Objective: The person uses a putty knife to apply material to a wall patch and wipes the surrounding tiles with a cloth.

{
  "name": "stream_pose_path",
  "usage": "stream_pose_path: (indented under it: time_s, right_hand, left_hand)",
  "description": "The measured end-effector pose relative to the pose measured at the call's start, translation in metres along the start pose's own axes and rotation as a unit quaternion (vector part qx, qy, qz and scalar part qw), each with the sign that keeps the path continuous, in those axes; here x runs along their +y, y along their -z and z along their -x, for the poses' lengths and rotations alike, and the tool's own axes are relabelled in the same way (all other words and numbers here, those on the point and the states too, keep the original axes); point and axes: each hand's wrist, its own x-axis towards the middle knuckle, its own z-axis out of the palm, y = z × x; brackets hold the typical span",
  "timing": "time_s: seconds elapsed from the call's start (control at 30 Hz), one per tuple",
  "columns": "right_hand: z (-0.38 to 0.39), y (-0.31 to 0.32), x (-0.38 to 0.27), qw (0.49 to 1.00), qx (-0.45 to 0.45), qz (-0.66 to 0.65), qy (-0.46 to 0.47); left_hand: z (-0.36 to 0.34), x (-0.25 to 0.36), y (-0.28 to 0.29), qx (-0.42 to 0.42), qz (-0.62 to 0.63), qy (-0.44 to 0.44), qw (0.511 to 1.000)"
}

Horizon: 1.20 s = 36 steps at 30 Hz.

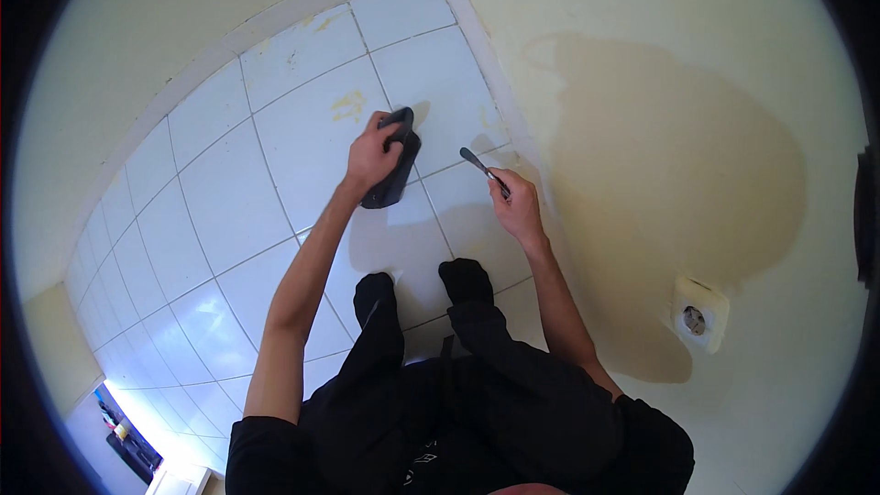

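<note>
My left hand [370, 158] is closed round a long black object [389, 187], rounded at its far end and held just over the white tiled floor [215, 183]; its exact kind I cannot make out. To the right, my right hand [519, 208] grips a slim tool [473, 159] with a dark, narrow, rounded blade pointing up and left. The blade looks apart from the black object. Beyond my left hand, a yellowish smear [348, 106] marks a tile. Further off, fainter yellowish marks [325, 24] show near the skirting.
A cream wall [660, 128] rises close on the right, with a white power socket [697, 316] low on it. White skirting [302, 7] borders the floor's far side. My feet in black socks [466, 280] stand on the tiles. Various items [133, 445] show at the lower left.
</note>
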Motion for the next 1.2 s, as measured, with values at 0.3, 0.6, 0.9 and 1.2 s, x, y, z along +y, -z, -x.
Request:
stream_pose_path:
  time_s: [0.3,0.6,0.9,1.2]
  right_hand:
    - [0.0,-0.02,0.016,0.993,0.044,0.107,0.033]
    - [-0.014,-0.024,0.035,0.954,0.035,0.297,-0.006]
    - [-0.029,-0.033,0.042,0.957,0.004,0.288,-0.037]
    - [-0.041,-0.037,0.039,0.963,-0.047,0.256,-0.066]
  left_hand:
    - [0.023,-0.003,-0.035,0.035,-0.186,-0.111,0.976]
    - [0.021,-0.001,-0.03,0.04,-0.172,-0.106,0.979]
    - [0.02,0.001,-0.031,0.045,-0.175,-0.102,0.978]
    - [0.021,-0.001,-0.031,0.042,-0.177,-0.099,0.978]
